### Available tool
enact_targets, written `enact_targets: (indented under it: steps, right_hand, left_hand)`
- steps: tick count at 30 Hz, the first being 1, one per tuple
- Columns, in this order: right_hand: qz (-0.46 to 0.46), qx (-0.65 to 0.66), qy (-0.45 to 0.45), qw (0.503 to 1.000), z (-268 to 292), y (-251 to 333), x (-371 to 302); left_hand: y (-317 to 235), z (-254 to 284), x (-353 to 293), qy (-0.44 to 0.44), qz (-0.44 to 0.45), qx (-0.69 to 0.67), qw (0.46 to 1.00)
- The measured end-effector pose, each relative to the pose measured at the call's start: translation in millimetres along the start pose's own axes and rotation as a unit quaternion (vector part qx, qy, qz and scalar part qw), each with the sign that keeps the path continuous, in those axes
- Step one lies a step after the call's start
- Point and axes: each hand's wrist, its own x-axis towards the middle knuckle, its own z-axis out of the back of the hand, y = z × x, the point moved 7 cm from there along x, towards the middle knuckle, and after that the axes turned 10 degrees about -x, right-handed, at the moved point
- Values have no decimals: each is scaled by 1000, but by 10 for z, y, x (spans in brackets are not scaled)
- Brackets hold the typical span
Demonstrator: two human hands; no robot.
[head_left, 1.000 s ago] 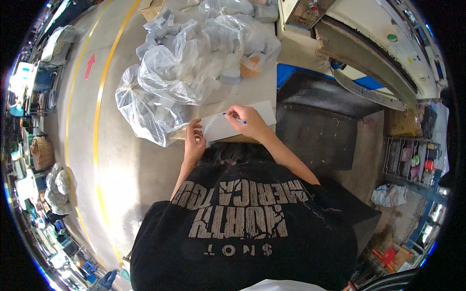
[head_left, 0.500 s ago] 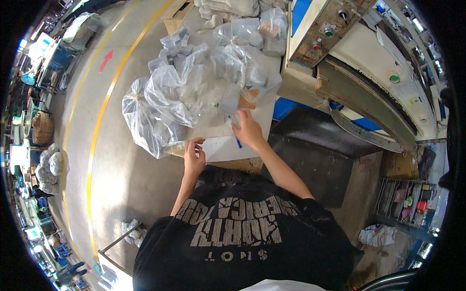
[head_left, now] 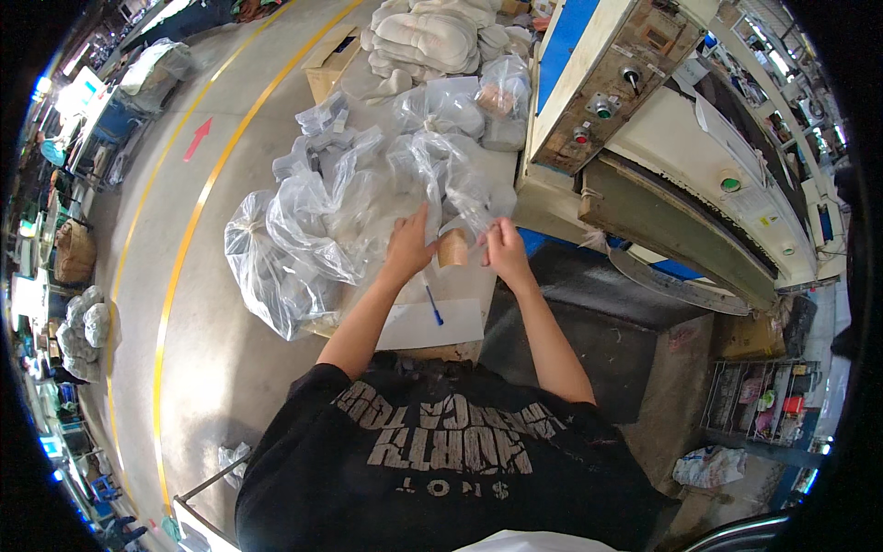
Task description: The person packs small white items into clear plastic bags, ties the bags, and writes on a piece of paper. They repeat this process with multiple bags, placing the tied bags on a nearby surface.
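On the table in front of me is a clear plastic bag [head_left: 464,198], with a brown piece like card or tape [head_left: 452,249] at its near end. My left hand [head_left: 409,247] lies against the left side of that end, index finger stretched out and thumb spread toward the brown piece. To its right, my right hand [head_left: 506,253] is closed in a pinch at the bag's edge; the fingertips are partly hidden. A blue pen [head_left: 433,305] lies on a white sheet of paper [head_left: 432,327] nearer to me.
Several filled clear bags [head_left: 313,202] cover the table's left and far parts. Behind them sit a stack of pale padded pieces [head_left: 423,41] and a cardboard box [head_left: 331,64]. At the right stands a machine with a button panel [head_left: 612,101]. A wire rack [head_left: 759,396] is farther right.
My right hand has left the pen and moved right to the bag's edge. The left hand has moved forward and right, from the paper's left edge to the bag. The brown piece has shifted nearer.
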Motion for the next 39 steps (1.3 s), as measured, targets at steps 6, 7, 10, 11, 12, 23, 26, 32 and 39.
enact_targets:
  steps: [6, 7, 10, 11, 12, 23, 26, 32, 39]
  right_hand:
    - [-124, 137, 142, 973, 391, 192, -230]
    - [-119, 128, 144, 974, 435, 192, -235]
    - [-105, 111, 127, 980, 520, 317, -233]
    - [-115, 123, 118, 979, 562, 318, -210]
    - [-123, 136, 113, 976, 584, 369, -187]
    - [21, 433, 40, 900, 1159, 1510, -243]
    - [40, 395, 36, 917, 1162, 1506, -319]
    - [75, 87, -83, 990, 1187, 1422, -482]
    - [358, -208, -177, 893, 727, 2096, -773]
  left_hand:
    - [380, 100, 220, 131, 125, -95, 979]
    - [397, 176, 233, 115, 133, -138, 975]
    - [383, 530, 303, 3, 108, -262, 959]
    - [458, 637, 326, 19, 213, -224, 951]
    - [415, 830, 400, -8, 194, -252, 948]
    - [-784, 2245, 667, -119, 44, -514, 848]
    - [-962, 2175, 585, -94, 85, -375, 918]
    - [-966, 1704, 169, 7, 101, -454, 885]
    - [-1184, 1647, -159, 25, 107, -440, 891]
